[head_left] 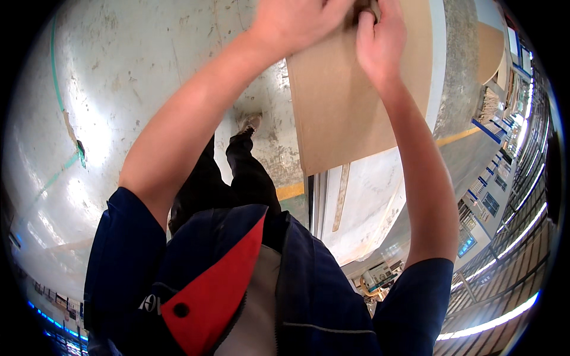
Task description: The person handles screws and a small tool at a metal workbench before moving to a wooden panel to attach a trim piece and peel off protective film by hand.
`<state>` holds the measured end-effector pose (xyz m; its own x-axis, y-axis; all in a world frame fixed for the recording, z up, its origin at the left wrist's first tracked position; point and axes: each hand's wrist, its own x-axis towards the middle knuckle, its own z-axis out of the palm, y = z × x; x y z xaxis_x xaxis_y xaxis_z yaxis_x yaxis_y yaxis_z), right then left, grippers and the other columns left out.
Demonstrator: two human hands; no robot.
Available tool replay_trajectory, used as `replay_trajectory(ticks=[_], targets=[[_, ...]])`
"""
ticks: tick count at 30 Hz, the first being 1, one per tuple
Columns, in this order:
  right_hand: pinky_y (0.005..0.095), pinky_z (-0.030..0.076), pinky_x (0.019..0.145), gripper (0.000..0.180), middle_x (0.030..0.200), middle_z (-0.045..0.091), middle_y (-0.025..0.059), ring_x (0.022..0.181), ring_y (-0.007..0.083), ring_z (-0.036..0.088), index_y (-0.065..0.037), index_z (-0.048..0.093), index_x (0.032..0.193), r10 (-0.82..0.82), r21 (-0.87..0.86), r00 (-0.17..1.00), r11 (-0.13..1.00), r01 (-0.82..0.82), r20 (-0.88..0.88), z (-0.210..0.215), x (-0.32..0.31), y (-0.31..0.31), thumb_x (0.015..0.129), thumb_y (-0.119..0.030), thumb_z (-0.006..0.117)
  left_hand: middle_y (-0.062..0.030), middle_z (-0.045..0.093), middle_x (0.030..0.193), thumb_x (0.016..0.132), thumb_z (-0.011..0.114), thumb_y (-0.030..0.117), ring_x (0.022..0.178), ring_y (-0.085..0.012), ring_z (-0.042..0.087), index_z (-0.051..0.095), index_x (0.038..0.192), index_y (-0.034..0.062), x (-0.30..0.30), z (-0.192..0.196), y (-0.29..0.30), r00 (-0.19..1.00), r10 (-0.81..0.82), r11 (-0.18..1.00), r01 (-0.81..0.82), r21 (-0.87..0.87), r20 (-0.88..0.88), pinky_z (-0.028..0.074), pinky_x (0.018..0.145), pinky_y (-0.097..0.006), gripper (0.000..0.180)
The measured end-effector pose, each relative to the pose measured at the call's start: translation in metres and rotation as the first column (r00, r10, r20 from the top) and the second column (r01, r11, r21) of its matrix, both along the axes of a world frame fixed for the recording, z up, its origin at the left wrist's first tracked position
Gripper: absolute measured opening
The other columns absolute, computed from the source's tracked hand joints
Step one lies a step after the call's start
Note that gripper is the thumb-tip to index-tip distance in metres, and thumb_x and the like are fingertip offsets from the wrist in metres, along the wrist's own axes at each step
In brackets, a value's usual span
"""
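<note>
Brown board, plain, under two bare hands

Item one: we list a board (344, 118), flat, matt, mid-brown and unmarked over most of its face, with a straight left edge and a corner near the person's body. It lies right of centre, in front of the person, and runs out of view at the top. A pale band (438, 53) follows its right side; whether this is a second sheet beneath, we cannot tell.

Item two: the left hand (300, 24), at the board's upper left, its fingers slanting toward the right hand and cut off by the upper edge. How far it is open, and whether it grips anything, we cannot tell.

Item three: the right hand (383, 44), over the board's upper part, thumb raised and the other fingers partly out of view. We note a dark patch between the hands, too cropped to identify; we cannot say whether this hand holds it. The right forearm crosses above the board.

Item four: below the board's near edge, a white panel (374, 202) bearing a narrow brown strip (341, 199).

Item five: the scuffed grey floor (160, 53), to the left.
</note>
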<state>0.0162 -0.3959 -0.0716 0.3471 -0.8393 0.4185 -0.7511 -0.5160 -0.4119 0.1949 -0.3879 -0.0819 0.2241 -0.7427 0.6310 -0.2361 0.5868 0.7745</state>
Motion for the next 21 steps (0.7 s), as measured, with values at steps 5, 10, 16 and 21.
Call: replay_trajectory(ticks=[5, 10, 16, 21], targets=[[0.0482, 0.046, 0.114, 0.039, 0.132, 0.064, 0.0262, 0.126, 0.0436, 0.061, 0.002, 0.064, 0.13, -0.092, 0.159, 0.988, 0.985, 0.071, 0.124, -0.008, 0.002, -0.004, 0.093, 0.001, 0.051, -0.0122, 0.07, 0.097, 0.087, 0.072, 0.004, 0.082, -0.0341, 0.068, 0.068, 0.097, 0.0055, -0.023, 0.0, 0.067, 0.997, -0.035, 0.997, 0.039, 0.073, -0.062, 0.054, 0.071, -0.04, 0.01], [0.0459, 0.046, 0.115, 0.038, 0.136, 0.065, 0.0227, 0.129, 0.0394, 0.061, 0.001, 0.065, 0.134, -0.078, -0.017, 0.99, 0.997, 0.077, -0.119, -0.004, 0.003, -0.003, 0.097, -0.004, 0.055, -0.0061, 0.07, 0.096, 0.072, 0.081, 0.003, 0.083, -0.0299, 0.068, 0.071, 0.095, 0.0126, -0.054, 0.007, 0.174, 0.993, -0.084, 0.982, 0.097, 0.159, -0.087, 0.051, 0.07, -0.041, 0.026], [0.0461, 0.048, 0.109, 0.041, 0.135, 0.066, 0.0203, 0.127, 0.0379, 0.062, 0.002, 0.065, 0.134, -0.057, 0.027, 0.984, 0.998, 0.062, -0.167, -0.001, 0.002, -0.005, 0.096, -0.005, 0.051, -0.0046, 0.068, 0.095, 0.082, 0.076, 0.006, 0.09, -0.0245, 0.069, 0.069, 0.096, 0.0091, -0.078, -0.004, 0.272, 0.869, -0.416, 0.908, 0.415, -0.064, -0.267, 0.055, 0.075, -0.038, 0.015], [0.0441, 0.049, 0.108, 0.042, 0.137, 0.064, 0.0195, 0.127, 0.035, 0.062, 0.002, 0.064, 0.137, -0.073, 0.035, 0.979, 0.996, 0.081, -0.189, 0.001, 0.002, -0.001, 0.099, -0.007, 0.049, -0.0078, 0.065, 0.096, 0.088, 0.07, -0.003, 0.089, -0.0254, 0.067, 0.065, 0.099, 0.006, -0.041, -0.014, 0.246, 0.896, -0.102, 0.958, 0.205, 0.199, -0.433, 0.055, 0.079, -0.038, 0.016]])
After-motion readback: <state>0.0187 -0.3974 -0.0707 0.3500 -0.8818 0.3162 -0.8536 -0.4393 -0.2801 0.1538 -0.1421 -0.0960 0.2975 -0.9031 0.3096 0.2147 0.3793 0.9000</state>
